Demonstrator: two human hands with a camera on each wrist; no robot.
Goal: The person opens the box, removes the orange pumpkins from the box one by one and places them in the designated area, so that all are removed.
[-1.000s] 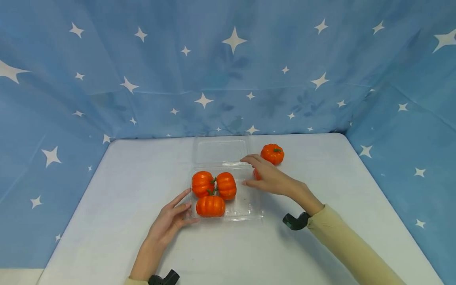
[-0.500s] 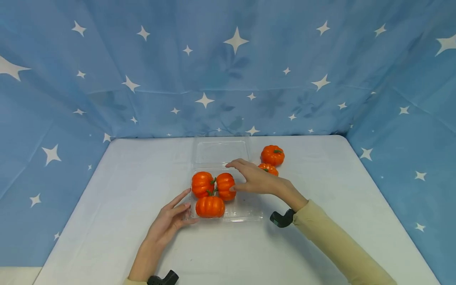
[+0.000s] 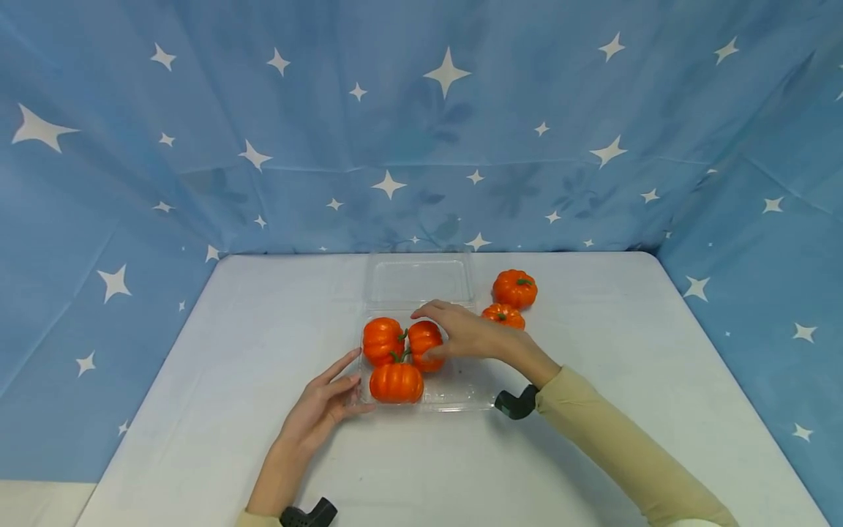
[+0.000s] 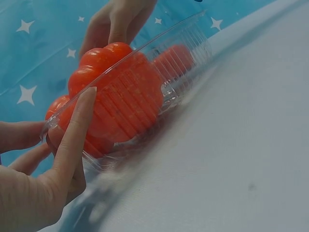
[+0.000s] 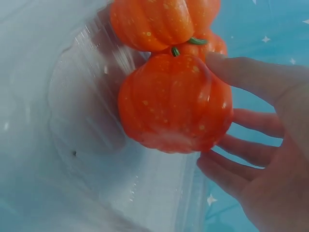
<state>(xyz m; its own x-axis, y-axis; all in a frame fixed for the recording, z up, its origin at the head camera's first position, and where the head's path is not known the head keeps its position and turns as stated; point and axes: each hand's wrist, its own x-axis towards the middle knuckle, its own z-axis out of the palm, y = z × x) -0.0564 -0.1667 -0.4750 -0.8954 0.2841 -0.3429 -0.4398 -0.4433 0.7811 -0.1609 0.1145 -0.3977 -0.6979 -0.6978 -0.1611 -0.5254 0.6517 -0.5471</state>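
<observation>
Head view: clear plastic tray point(image 3: 461, 380) mid-frame on white desk point(image 3: 217, 410), long axis running left to right, open lid point(image 3: 418, 282) laid back toward top of frame. Inside, left to middle: upper-left pumpkin point(image 3: 380, 340), lower pumpkin point(image 3: 396, 384), right pumpkin point(image 3: 424, 335), stems pointing in at each other. Outside, upper right of tray: upper loose pumpkin point(image 3: 515, 290) and lower loose pumpkin point(image 3: 503, 315), the latter partly covered by right hand point(image 3: 464, 331); touching tray rim or not, can't tell. Key relation, as judged: right pumpkin directly at right hand, just left of the palm, thumb across its top, fingertips past its upper edge. Right hand clearly nearer; left hand point(image 3: 323, 402) at tray's lower-left corner, other pumpkins in between. Both loose ones also on right hand's side.

Left wrist view: left hand at lower left, fingers extended, thumb flat on tray's outer wall, rest at the left end; steadying touch by the look of it, no wrap. Tray's long axis slanting from lower left to upper right. Right hand at top, behind the pumpkins. Red shape through the far end: inside or beyond, can't tell.

Right wrist view: right pumpkin in upper middle, stem toward top of frame. Right hand at right, thumb tip by its upper-right edge, fingers loosely spread along its right side. Firm hold or just contact, can't tell.
</observation>
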